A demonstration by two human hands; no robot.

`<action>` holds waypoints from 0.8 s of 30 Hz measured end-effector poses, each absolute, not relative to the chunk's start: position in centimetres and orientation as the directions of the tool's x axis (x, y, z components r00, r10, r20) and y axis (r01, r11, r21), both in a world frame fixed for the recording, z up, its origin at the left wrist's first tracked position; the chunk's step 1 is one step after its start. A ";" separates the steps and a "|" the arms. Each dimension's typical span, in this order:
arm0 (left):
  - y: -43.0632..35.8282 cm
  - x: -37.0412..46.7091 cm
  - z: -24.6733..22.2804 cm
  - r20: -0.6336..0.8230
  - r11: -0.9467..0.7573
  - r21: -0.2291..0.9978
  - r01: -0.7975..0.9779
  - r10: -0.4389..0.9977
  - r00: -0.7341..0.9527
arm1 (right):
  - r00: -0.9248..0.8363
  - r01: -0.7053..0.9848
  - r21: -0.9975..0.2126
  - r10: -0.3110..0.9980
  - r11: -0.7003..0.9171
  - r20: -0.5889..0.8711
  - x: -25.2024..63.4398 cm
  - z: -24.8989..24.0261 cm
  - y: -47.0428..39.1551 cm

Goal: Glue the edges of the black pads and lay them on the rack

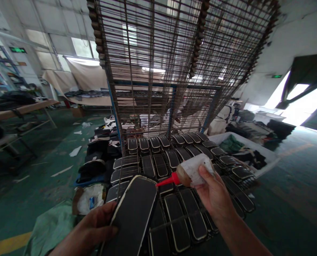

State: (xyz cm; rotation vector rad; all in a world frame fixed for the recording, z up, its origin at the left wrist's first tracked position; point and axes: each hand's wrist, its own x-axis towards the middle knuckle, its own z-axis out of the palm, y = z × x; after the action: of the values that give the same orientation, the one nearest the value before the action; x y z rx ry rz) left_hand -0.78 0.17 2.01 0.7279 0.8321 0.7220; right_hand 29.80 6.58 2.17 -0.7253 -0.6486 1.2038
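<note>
Left hand: the left hand [93, 227], at 7 o'clock, has its grip clamped on the side of a long, rounded black panel [137, 209] with a pale edge line, probably to keep the upper rim unobstructed.
Right hand: the right hand [214, 193], at 4 o'clock, has its grip closed round a cloudy white plastic bottle [197, 167], tipped, it seems, so the contents run noseward.
Nozzle: the red tapered nozzle [170, 179] meets, or nearly meets, the panel's upper right corner (contact is hard to judge).
Rows: pale-edged black panels [177, 217] lie apart beyond, perhaps so their edges don't touch.
Bin: a white bin [266, 156] at 3 o'clock holds cloth.
Frame: rusty wire racks [158, 76] tilt up at 12 o'clock.
Counter: a brown-topped counter [38, 105] at 9 o'clock bears dark material.
</note>
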 end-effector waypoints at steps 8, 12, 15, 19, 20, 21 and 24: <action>0.3 -0.4 1.8 -0.399 0.578 0.741 -0.341 0.788 0.469 | 0.216 -0.601 -0.789 0.976 0.130 -0.004 29.3 1.0 5.5; 0.4 -0.5 1.7 -0.436 0.596 0.716 -0.363 0.789 0.434 | 0.200 -0.594 -0.798 0.980 0.103 -0.021 28.9 0.5 4.8; 0.4 -0.4 1.8 -0.450 0.596 0.703 -0.388 0.795 0.406 | 0.195 -0.588 -0.805 0.980 0.081 -0.044 28.6 0.0 4.2; 0.2 -0.2 1.8 -0.474 0.597 0.697 -0.396 0.799 0.369 | 0.175 -0.596 -0.801 0.983 0.056 -0.061 28.2 -0.3 3.4; 0.2 -0.2 1.7 -0.473 0.595 0.695 -0.403 0.801 0.367 | 0.167 -0.596 -0.802 0.984 0.052 -0.060 28.1 -0.3 3.1; 0.2 -0.2 1.7 -0.467 0.592 0.693 -0.411 0.803 0.371 | 0.156 -0.594 -0.803 0.986 0.048 -0.056 28.0 -0.2 2.9; 0.1 -0.1 1.6 -0.455 0.588 0.692 -0.419 0.806 0.379 | 0.121 -0.593 -0.805 0.991 0.029 -0.054 27.7 0.0 2.2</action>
State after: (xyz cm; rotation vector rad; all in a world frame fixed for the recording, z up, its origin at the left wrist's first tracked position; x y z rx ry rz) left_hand -0.07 0.09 1.55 0.5159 0.8647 0.8277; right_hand 27.65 2.17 0.02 -0.8014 -0.6370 1.3585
